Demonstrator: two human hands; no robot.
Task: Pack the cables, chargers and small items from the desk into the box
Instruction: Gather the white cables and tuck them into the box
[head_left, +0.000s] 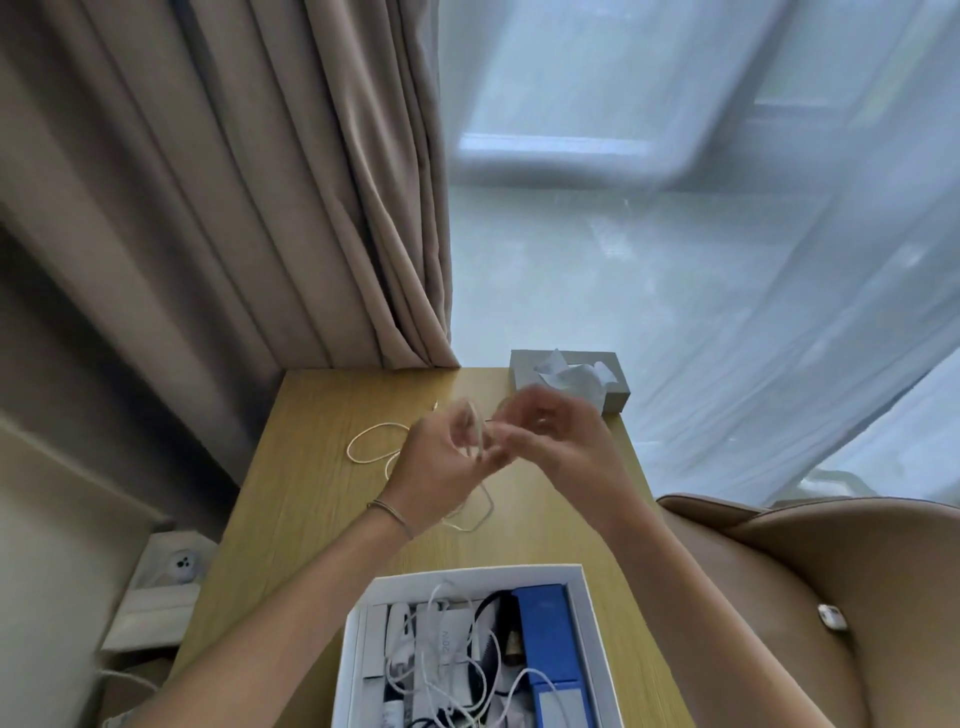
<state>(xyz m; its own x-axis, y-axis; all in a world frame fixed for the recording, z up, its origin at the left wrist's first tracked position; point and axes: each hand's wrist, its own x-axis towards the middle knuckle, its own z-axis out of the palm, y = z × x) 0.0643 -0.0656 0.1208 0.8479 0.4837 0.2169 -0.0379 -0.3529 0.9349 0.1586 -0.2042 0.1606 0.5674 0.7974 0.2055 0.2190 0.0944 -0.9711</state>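
- Beige curtains (249, 182) and a sheer white drape (727, 286) hang behind your wooden desk (311, 519); a tan leather chair (805, 571) sits off its right edge.
- Your white box (587, 613) lies open at the desk's near edge, holding tangled white cables, white chargers and a blue case (545, 623).
- A grey tissue box (618, 389) stands at the far right corner.
- Your white cable (363, 436) loops loosely across the middle of the desk, trailing up into your hands.
- Your left hand (436, 467) pinches the cable, a thin bracelet (389, 512) at its wrist.
- Your right hand (556, 431) is blurred, fingers curled beside the left; whether it grips the cable, you cannot tell.
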